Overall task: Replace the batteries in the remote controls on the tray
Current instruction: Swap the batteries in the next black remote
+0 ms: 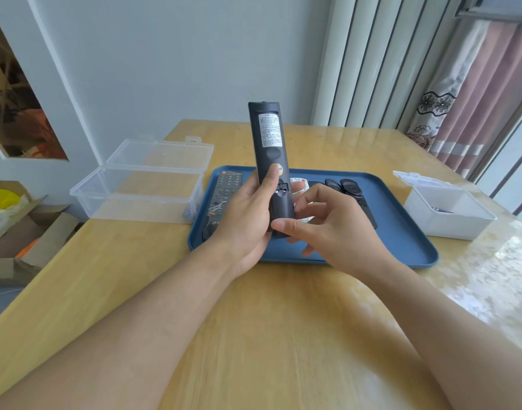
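**Remote held upright over blue tray**

Glossy yellow wood table (pixel 253 335), pale wall behind. A person's left hand (pixel 248 214) wraps round the lower half of a slim matte black remote (pixel 270 155), back side showing a white label, thumb pressed on its face. The right hand (pixel 333 226), fingers loosely curled, touches the remote's bottom end with the thumb. Just beyond both hands lies the smooth, round-cornered blue tray (pixel 401 247), holding a long buttoned remote (pixel 224 190). Left of the hands stands a clear plastic box (pixel 141 184); right, a white box (pixel 448 211).
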A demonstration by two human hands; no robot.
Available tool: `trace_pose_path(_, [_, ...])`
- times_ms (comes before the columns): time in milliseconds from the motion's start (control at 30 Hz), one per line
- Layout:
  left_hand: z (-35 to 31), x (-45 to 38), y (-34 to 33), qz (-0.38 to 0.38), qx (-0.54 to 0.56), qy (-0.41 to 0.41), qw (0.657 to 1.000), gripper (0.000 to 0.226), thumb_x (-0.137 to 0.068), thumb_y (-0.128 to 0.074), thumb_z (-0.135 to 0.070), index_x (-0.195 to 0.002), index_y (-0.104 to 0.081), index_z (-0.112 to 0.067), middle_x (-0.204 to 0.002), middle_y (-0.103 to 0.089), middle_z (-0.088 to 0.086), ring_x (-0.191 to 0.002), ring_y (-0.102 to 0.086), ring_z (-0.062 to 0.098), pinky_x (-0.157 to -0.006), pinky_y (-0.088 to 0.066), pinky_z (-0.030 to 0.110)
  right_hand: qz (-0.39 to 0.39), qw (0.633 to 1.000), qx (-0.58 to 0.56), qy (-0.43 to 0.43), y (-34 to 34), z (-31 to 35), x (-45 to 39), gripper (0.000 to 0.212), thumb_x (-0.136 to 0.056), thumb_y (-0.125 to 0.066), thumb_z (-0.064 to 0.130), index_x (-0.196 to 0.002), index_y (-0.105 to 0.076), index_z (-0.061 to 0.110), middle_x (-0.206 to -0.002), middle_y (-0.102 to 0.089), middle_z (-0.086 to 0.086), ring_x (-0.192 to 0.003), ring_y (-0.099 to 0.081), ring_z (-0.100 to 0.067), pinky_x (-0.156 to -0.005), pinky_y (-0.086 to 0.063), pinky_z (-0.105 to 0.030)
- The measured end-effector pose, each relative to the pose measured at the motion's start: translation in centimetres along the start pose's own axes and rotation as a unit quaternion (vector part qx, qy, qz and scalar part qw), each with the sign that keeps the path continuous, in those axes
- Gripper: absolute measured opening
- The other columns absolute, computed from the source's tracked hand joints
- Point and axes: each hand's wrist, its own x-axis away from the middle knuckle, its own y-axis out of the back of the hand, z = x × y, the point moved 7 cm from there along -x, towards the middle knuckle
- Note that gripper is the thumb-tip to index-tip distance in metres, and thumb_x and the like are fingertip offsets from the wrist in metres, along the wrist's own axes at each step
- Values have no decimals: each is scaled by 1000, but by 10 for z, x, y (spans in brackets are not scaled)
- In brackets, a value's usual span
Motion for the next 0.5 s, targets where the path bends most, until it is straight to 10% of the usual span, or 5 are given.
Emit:
trace_pose_path(167, [2,-2,1,-6,29,-15,999,35,-105,-49,-37,-134,-57,-20,-105,-75,3,-97,-73,18,-88,-59,40,8,996,-51,-68,1,-9,0,40,-73,-89,28,-89,-60,6,-80,-77,-6,-74,-77,-22,-70,-64,-40])
trace_pose_path(500, [-9,-8,16,-57,67,-37,995,21,-106,-48,-36,-115,-61,-23,-98,-74,8,-97,-70,24,-79,-61,33,133,982,128,-46,15,-7,-5,8,-85,-79,29,-90,-73,26,-70,-72,4,-58,-58,-10,-52,-49,-29])
